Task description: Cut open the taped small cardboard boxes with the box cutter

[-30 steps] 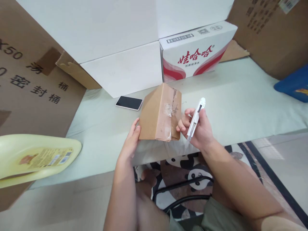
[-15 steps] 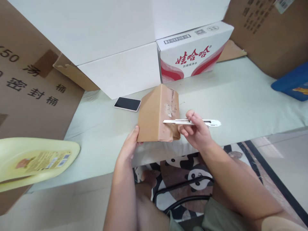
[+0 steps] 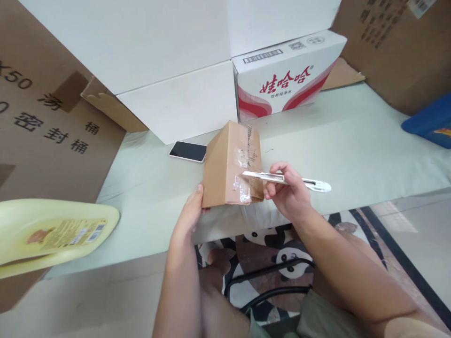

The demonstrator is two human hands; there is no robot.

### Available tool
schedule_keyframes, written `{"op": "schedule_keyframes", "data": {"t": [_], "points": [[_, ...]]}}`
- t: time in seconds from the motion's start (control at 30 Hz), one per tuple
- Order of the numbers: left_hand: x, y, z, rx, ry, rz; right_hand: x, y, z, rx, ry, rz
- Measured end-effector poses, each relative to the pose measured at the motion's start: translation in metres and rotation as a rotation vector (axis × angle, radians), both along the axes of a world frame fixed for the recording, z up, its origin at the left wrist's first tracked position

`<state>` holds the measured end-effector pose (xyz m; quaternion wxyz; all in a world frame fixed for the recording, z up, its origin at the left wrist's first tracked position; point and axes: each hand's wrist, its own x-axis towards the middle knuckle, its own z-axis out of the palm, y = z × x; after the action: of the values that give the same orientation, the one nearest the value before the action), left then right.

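A small brown cardboard box (image 3: 216,169) stands tilted on the cloth-covered table, its taped side turned to the right. My left hand (image 3: 190,209) grips the box's lower left edge, thumb on the near face and the other fingers mostly hidden behind and under it. In my right hand (image 3: 289,192) is a white utility knife (image 3: 317,185), pinched between thumb and fingers. Its blade is out and points left, the tip in front of the clear tape (image 3: 243,183); whether it touches, I cannot tell. Behind the box lies a phone (image 3: 188,151), screen up.
A white and red water carton (image 3: 289,89) and large white boxes (image 3: 176,103) stand at the back. Big brown cartons (image 3: 63,112) flank the table (image 3: 359,141). A pale yellow jug (image 3: 52,234) is at left, a blue container (image 3: 430,123) at right.
The box has turned slightly, showing more of its taped side. The knife's blade tip has risen a little and moved right, its handle end tipping down. My left hand keeps its grip.
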<state>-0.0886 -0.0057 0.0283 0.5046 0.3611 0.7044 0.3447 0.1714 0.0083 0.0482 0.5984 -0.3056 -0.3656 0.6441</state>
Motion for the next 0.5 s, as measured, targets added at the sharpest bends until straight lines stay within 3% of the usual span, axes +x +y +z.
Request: {"op": "schedule_keyframes", "data": {"t": [0.5], "points": [[0.0002, 0.0003, -0.0023, -0.002, 0.026, -0.003, -0.0055, -0.0015, 0.0054, -0.011, -0.143, -0.019]]}}
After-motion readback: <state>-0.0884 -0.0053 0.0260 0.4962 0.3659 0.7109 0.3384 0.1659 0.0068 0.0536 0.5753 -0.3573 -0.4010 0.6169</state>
